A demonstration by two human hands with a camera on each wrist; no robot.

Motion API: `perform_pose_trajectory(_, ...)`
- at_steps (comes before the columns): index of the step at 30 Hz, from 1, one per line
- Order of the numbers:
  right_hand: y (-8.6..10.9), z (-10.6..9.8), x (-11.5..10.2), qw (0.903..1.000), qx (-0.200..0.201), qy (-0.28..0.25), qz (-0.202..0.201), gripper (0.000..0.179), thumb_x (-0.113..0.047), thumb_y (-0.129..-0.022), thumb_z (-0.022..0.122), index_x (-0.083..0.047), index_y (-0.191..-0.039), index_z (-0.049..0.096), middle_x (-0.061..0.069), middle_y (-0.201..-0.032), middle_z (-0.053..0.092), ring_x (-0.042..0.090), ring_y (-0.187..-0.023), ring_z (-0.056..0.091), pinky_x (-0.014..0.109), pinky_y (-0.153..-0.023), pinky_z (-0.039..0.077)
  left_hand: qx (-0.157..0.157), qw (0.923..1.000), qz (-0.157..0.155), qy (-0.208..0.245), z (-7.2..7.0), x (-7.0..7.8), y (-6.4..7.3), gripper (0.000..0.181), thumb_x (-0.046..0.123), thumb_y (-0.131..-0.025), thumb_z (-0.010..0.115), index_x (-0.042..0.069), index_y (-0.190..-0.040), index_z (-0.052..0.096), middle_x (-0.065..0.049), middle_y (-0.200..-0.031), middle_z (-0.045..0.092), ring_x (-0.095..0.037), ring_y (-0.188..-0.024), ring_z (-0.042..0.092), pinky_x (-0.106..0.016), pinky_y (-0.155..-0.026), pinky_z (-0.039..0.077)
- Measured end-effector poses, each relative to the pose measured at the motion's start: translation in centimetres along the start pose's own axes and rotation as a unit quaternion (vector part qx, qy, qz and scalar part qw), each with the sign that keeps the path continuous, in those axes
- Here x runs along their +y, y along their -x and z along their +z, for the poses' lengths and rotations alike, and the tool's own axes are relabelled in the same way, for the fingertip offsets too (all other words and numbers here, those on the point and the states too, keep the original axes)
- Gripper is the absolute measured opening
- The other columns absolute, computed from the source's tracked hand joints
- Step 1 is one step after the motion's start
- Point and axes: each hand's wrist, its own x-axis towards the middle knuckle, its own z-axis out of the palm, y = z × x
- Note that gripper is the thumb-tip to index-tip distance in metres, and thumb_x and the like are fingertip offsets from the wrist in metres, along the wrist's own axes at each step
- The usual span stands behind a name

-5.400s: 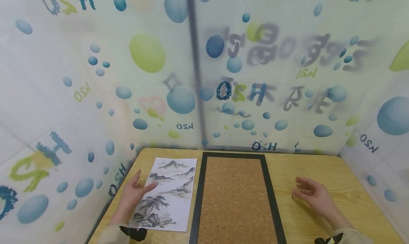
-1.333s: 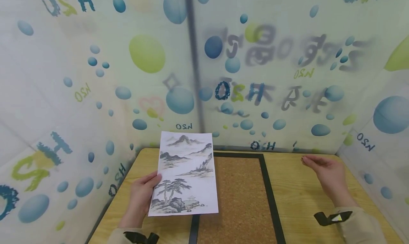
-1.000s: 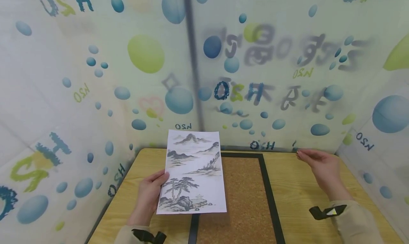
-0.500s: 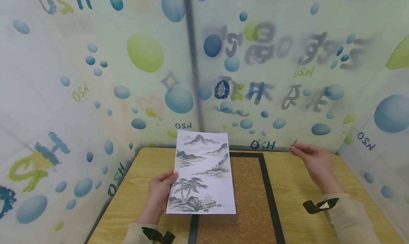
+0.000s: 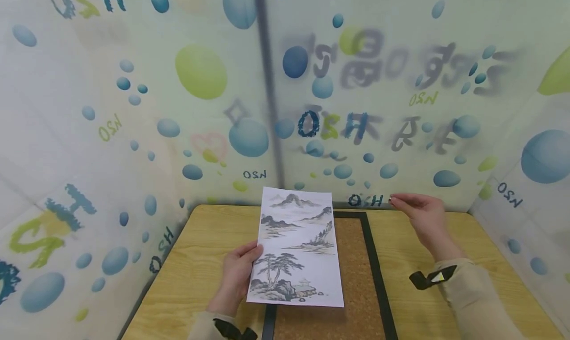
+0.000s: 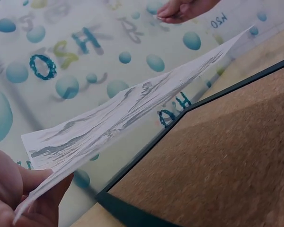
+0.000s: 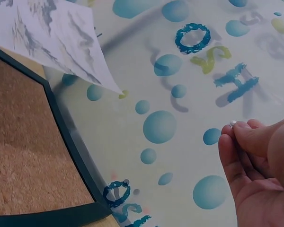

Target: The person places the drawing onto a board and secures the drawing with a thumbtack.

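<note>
My left hand [image 5: 239,273] grips the left edge of a white sheet of paper [image 5: 296,251] printed with an ink landscape of mountains and pine trees. Thumb on the front, fingers behind, it holds the sheet tilted up above the cork board [image 5: 356,280]; the left wrist view has the paper [image 6: 118,113] slightly bent, away from the cork. To the right, my right hand [image 5: 425,223] is raised, thumb and fingertips pinching a tiny shiny metal piece [image 7: 233,123]. Most of that piece is hidden by the fingertips.
The cork board's black frame [image 5: 376,270] lies on a wooden table [image 5: 187,261], whose far edge meets a hanging curtain [image 5: 205,147] printed with blue and green bubbles. Further curtain panels close in both sides.
The paper, earlier flat on the table left of the board, has been lifted by my left hand and carried rightward over the cork. My right hand has risen and moved left.
</note>
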Motion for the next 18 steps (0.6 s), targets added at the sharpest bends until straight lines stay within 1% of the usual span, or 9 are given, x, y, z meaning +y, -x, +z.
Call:
perform_pose_trajectory(3,-0.1,0.5,-0.3,0.9999,-0.008,0.01,-0.002,0.035,-0.011,-0.097,0.079,0.011,-0.124,0.072,-0.006,-0.103,0.079,0.006,-0.094,0.075,0.018,-0.087,0.056,-0.01,0.9999,0.001,0.004,0.7,-0.2,0.2,0.037,0.009,-0.1,0.074,-0.009,-0.131,0.068,-0.017,-0.109,0.075,-0.022,-0.091,0.073,-0.031,-0.073,0.06)
perform_pose_trajectory(7,-0.4,1.2,-0.4,0.9997,-0.021,0.008,-0.006,0.038,-0.011,-0.098,0.078,0.013,-0.126,0.07,-0.003,-0.105,0.079,0.008,-0.095,0.075,0.02,-0.089,0.056,-0.017,0.9998,0.003,0.004,1.5,-0.6,0.5,0.037,0.01,-0.1,0.075,-0.009,-0.131,0.068,-0.017,-0.109,0.075,-0.022,-0.091,0.073,-0.032,-0.073,0.06)
perform_pose_trajectory(12,-0.8,2.0,-0.3,0.9996,-0.029,0.0,-0.003,0.038,-0.011,-0.098,0.078,0.013,-0.126,0.069,-0.003,-0.106,0.079,0.008,-0.096,0.074,0.019,-0.088,0.056,-0.018,0.9998,0.002,-0.002,2.5,-1.3,0.7,0.036,0.009,-0.099,0.076,-0.009,-0.129,0.069,-0.016,-0.107,0.076,-0.022,-0.09,0.073,-0.033,-0.073,0.061)
perform_pose_trajectory(18,-1.1,2.8,-0.2,0.9993,-0.035,0.011,0.005,0.035,-0.013,-0.1,0.077,0.01,-0.126,0.071,0.005,-0.111,0.079,0.009,-0.097,0.073,0.019,-0.089,0.055,-0.019,0.9998,-0.006,0.002,3.7,-1.9,1.1,0.034,0.007,-0.098,0.075,-0.01,-0.128,0.069,-0.017,-0.106,0.076,-0.022,-0.089,0.074,-0.033,-0.073,0.061)
